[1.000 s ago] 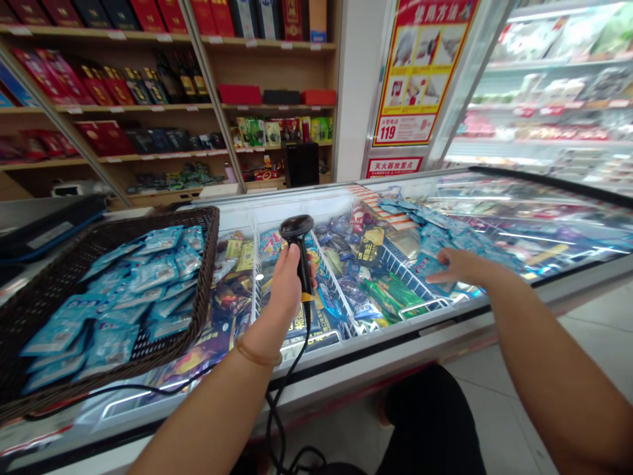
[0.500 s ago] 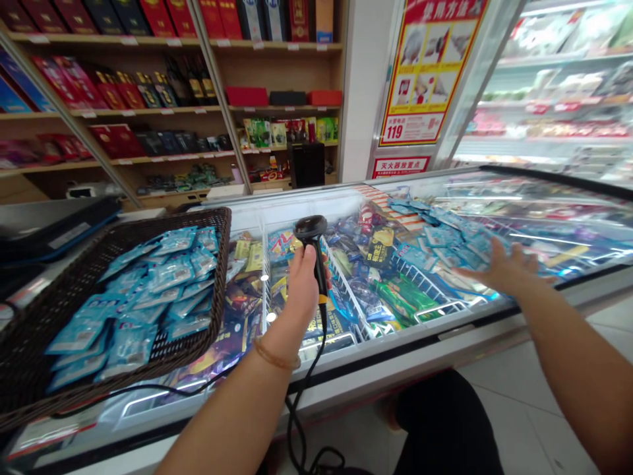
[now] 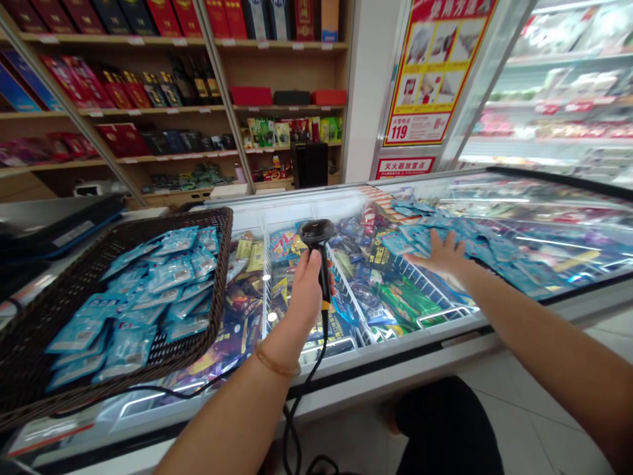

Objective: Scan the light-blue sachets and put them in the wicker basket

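My left hand (image 3: pixel 307 285) is wrapped round the handle of a black barcode scanner (image 3: pixel 316 231), held upright above the glass top of a chest freezer (image 3: pixel 390 369). Its cord runs down from the handle and off over the front edge. To the right, my right hand (image 3: pixel 442 255) is spread with fingers apart, over or on the near side of a pile of blue packets (image 3: pixel 475 234) lying on the freezer top; I cannot tell whether it touches them. Nothing shows in its grasp. More blue packets (image 3: pixel 165 270) lie heaped in a dark brown woven basket (image 3: pixel 225 264) at the left.
Under the glass are white wire baskets (image 3: pixel 346 290) with colourful frozen packages. Shelves (image 3: pixel 281 46) with boxes and bottles stand behind. A red and yellow poster (image 3: pixel 420 72) hangs on the pillar, a lit display fridge (image 3: pixel 558 99) beyond it.
My right hand has moved left across the blue packets, and the pile has shifted, with some packets now further left and others spread to the right. The scanner is almost where it was.
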Demonstrator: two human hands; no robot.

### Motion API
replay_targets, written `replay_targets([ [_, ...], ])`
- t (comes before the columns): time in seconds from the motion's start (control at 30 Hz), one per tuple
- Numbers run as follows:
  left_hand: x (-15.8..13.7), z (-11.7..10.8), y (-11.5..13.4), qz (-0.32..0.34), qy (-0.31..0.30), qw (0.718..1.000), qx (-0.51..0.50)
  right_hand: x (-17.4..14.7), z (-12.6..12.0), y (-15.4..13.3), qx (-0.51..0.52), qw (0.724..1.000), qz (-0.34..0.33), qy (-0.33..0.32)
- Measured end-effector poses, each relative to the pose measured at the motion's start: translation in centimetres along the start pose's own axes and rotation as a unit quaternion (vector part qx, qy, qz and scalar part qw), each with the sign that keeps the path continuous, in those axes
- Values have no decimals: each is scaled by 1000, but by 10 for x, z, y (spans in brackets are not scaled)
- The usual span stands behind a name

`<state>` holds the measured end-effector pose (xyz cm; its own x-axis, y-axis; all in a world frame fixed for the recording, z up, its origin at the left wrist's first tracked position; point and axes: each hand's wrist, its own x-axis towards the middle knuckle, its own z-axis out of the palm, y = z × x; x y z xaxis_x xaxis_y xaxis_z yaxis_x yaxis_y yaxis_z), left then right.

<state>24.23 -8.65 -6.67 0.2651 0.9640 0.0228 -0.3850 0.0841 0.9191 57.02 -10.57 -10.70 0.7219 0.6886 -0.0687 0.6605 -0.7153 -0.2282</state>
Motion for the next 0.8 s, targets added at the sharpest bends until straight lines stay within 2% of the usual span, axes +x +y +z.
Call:
replay_targets([
  [0.23,2,-2,-2,20,-8,1000,12,54,10,-65,65,998,5,25],
  [0.4,4,-2,-4,28,-8,999,18,64,1,-87,95,993,28,57],
  [0.5,5,-2,-8,26,-6,1000,15,60,-7,-98,54,990,-35,127],
  [0.57,6,-3,-11,29,-11,999,15,59,-7,-109,16,984,-92,149],
  [0.7,6,-4,-12,34,-34,998,32,68,4,-135,-33,983,-163,81],
  [0.8,5,-4,-10,36,-40,998,38,77,11,-149,-18,986,-159,36],
])
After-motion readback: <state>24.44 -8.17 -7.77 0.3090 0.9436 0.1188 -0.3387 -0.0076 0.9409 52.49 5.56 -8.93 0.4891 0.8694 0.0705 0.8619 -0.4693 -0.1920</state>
